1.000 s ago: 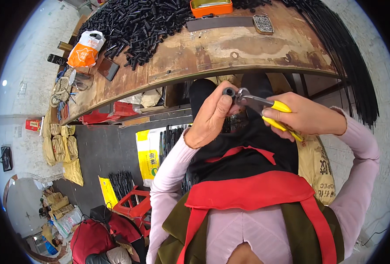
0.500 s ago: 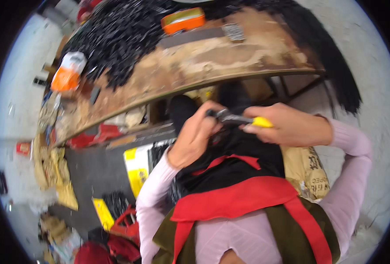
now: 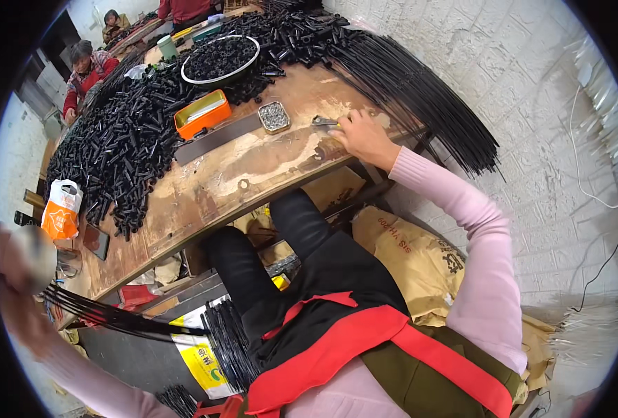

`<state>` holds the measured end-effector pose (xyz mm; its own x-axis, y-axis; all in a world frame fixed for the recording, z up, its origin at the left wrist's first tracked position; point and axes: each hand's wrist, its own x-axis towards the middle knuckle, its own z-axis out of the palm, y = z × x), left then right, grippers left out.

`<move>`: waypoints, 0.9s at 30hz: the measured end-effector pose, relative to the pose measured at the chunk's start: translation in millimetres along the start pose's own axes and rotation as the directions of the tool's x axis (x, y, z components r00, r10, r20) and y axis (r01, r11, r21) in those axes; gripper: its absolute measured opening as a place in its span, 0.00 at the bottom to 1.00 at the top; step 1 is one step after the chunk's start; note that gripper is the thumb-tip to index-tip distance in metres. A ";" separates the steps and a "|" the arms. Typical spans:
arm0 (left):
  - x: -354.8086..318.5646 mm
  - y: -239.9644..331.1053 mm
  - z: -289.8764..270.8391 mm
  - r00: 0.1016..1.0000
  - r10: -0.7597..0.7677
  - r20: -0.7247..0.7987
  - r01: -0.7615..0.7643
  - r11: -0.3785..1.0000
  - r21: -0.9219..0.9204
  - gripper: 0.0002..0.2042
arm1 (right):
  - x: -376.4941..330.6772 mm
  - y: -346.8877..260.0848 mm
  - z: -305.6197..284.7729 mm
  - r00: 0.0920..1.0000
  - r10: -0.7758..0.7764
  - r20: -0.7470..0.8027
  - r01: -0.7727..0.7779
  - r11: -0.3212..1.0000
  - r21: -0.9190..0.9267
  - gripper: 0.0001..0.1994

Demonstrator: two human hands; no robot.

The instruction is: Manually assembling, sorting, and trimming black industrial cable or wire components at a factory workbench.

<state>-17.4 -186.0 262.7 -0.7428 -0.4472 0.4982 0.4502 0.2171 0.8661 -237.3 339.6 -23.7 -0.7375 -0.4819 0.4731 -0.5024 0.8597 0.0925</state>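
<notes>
My right hand [image 3: 366,138] is closed on a hand tool [image 3: 325,122] with a metal head and a yellow handle, mostly covered by my fingers; its exact kind is unclear. The hand is at the tabletop, beside the long black rods. At the far left, my left hand [image 3: 24,296] is smeared by motion and its fingers cannot be read. Beside it are a blurred whitish round thing [image 3: 38,256] and a bundle of thin black rods [image 3: 117,317] reaching rightward. Whether this hand grips them is unclear.
Black tube pieces [image 3: 131,122] are heaped on the wooden table [image 3: 218,177]. Around them are a rimmed bowl [image 3: 254,61], an orange box [image 3: 204,122], a tin of small metal parts [image 3: 274,117], long black rods [image 3: 420,97] and a phone [image 3: 96,242]. Co-workers [image 3: 86,70] sit beyond.
My hands were together over my lap with the tool. The right has carried it forward onto the table; the left has swung far left. The view has shifted too.
</notes>
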 end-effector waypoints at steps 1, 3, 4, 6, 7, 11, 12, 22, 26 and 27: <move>-19.8 -39.0 -22.1 0.952 -0.046 -0.304 0.119 0.967 0.225 0.29 | 4.5 6.0 4.1 1.000 -0.006 -0.006 0.006 1.000 0.009 0.17; -88.4 -78.3 36.7 0.897 -0.392 0.205 0.377 0.920 0.107 0.28 | -2.0 36.9 9.9 0.998 0.055 -0.042 -0.054 0.998 0.016 0.13; -124.6 -97.8 78.5 0.922 -0.371 0.107 0.335 0.906 0.258 0.26 | -12.0 63.7 14.7 0.994 0.069 -0.083 -0.074 0.995 -0.065 0.11; -178.7 -164.9 43.7 0.850 -0.466 0.244 0.376 0.863 0.338 0.26 | -12.2 75.4 22.5 0.985 0.130 -0.109 -0.149 0.971 -0.189 0.08; -207.4 -184.7 41.2 0.835 -0.529 0.155 0.433 0.803 0.409 0.25 | -13.4 79.9 28.0 0.972 0.235 -0.021 -0.232 0.935 -0.269 0.07; -275.1 -254.5 19.1 0.877 -0.369 0.310 -0.063 0.550 0.833 0.19 | -21.4 103.2 -6.9 0.976 0.184 0.112 -0.127 0.912 -0.390 0.13; -284.7 -274.0 18.1 0.847 -0.458 0.270 -0.012 0.491 0.871 0.15 | -27.8 133.7 -8.3 0.977 0.164 0.138 -0.111 0.938 -0.328 0.13; -281.1 -280.4 -54.0 0.904 -0.399 0.152 0.056 0.463 0.884 0.21 | -0.6 269.6 53.8 0.771 0.449 0.452 -0.435 0.889 -0.143 0.22; -260.2 -234.9 -5.8 0.938 -0.246 0.242 -0.072 0.546 0.835 0.21 | 3.8 158.7 2.3 0.785 0.481 0.391 -0.427 0.877 -0.221 0.12; -261.4 -226.3 4.8 0.925 -0.288 0.248 -0.050 0.555 0.831 0.22 | 8.0 136.2 -6.4 0.779 0.489 0.394 -0.407 0.871 -0.275 0.14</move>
<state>72.5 -114.1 -63.3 -0.9394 -0.2614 0.2216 -0.1249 0.8633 0.4890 -308.8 453.9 -1.7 -0.9974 -0.0219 0.0688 -0.0129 0.9916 0.1290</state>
